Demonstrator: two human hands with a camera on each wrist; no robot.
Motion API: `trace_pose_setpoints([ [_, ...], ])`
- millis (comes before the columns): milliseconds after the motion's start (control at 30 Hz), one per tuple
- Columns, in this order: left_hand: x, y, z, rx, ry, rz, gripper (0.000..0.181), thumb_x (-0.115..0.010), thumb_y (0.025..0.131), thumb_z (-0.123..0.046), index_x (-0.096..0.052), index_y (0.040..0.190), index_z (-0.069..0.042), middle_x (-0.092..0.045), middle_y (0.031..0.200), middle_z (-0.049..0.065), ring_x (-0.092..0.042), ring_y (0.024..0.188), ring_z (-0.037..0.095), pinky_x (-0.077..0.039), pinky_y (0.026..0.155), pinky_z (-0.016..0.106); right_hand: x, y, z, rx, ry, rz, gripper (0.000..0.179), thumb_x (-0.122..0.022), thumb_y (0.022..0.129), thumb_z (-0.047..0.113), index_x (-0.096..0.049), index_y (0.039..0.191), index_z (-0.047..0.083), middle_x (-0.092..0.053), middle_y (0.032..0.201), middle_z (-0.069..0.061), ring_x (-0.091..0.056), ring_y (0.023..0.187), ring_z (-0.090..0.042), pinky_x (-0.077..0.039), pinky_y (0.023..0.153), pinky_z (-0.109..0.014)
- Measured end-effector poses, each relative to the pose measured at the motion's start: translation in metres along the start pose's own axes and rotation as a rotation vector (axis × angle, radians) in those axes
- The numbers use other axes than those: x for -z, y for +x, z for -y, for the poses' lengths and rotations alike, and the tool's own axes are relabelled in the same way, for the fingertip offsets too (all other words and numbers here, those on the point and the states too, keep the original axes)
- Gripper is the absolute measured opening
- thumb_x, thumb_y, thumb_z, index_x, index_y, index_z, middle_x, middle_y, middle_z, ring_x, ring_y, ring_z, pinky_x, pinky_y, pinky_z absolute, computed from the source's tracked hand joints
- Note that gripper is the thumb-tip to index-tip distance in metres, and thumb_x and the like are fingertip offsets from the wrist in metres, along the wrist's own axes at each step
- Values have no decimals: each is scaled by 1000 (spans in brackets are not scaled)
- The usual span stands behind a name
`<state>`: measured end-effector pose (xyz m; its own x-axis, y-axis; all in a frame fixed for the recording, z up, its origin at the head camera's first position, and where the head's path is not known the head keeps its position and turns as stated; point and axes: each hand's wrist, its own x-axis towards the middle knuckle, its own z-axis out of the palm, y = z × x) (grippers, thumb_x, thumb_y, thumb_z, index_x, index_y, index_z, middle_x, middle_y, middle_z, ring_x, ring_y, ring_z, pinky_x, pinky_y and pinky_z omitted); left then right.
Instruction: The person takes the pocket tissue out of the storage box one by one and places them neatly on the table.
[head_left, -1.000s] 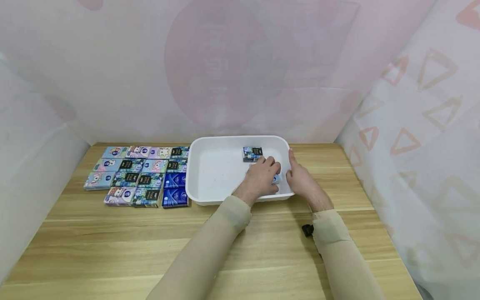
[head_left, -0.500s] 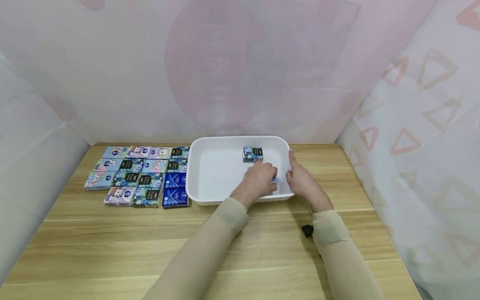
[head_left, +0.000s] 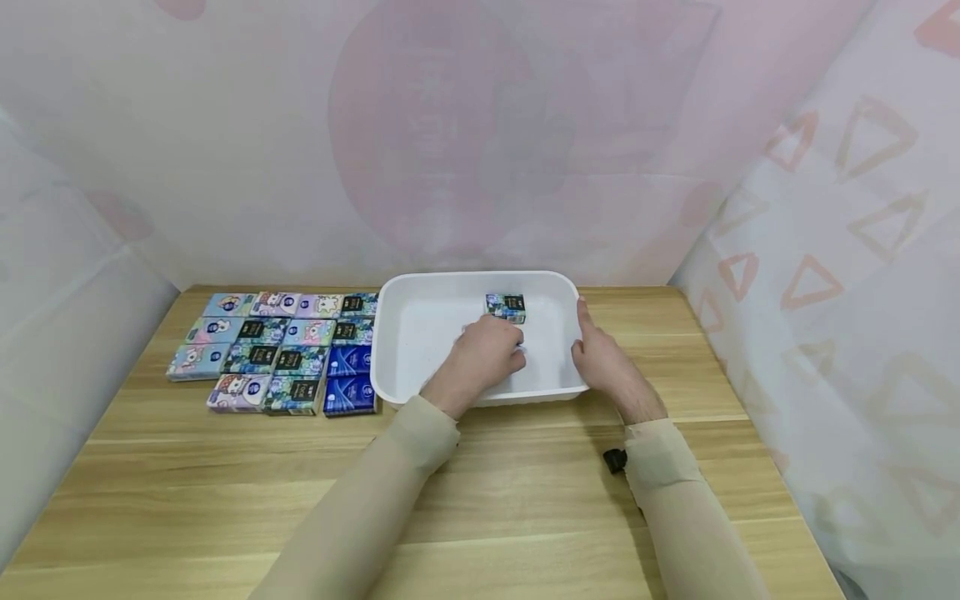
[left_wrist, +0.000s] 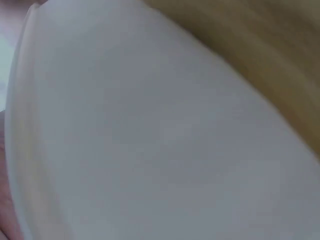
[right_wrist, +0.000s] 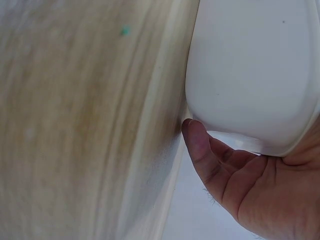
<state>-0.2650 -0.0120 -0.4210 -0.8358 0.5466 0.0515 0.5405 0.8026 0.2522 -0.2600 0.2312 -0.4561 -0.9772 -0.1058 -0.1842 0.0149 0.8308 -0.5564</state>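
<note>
A white plastic tray (head_left: pixel 420 333) sits toward the back of the table. My left hand (head_left: pixel 483 350) is inside it with fingers curled round a light-coloured tissue pack, mostly hidden under the hand; a small bluish bit shows at the fingertips. Just beyond the knuckles lies a tissue pack with a dark floral print (head_left: pixel 506 307). With my right hand (head_left: pixel 607 362) I grip the tray's right end, thumb over the rim. The right wrist view shows those fingers against the tray's outer wall. Only the tray's pale wall (left_wrist: pixel 160 125) fills most of the left wrist view.
Left of the tray, several tissue packs lie in rows: dark floral ones (head_left: pixel 292 394), blue ones (head_left: pixel 350 394) and pastel cartoon ones (head_left: pixel 198 362). A black device (head_left: pixel 616 461) hangs at the right wrist. Printed cloth walls (head_left: pixel 637 208) border the table.
My left hand has moved left inside the tray, away from its right end, with the light tissue pack under its fingers. My right hand stays on the tray's right end.
</note>
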Motion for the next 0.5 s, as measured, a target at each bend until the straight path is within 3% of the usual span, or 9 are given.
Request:
trace_pose_setpoints([
  [200,18,-18,17,-7,13,-107,21,-76,104,-14,-78,84,-10,-81,85,8,-68,76,27,-63,65,48,1,0,0,1,7,4,80,-41,123,14,4,188,6,-54,167,-47,-70,72,-28,-61,68,-41],
  [500,45,-43,48,41,38,-187,15,-78,106,-19,-90,101,-11,-87,94,7,-79,90,34,-69,79,57,2,-1,1,-4,24,10,80,-39,123,15,8,188,10,-51,170,-47,-65,65,-25,-59,66,-39],
])
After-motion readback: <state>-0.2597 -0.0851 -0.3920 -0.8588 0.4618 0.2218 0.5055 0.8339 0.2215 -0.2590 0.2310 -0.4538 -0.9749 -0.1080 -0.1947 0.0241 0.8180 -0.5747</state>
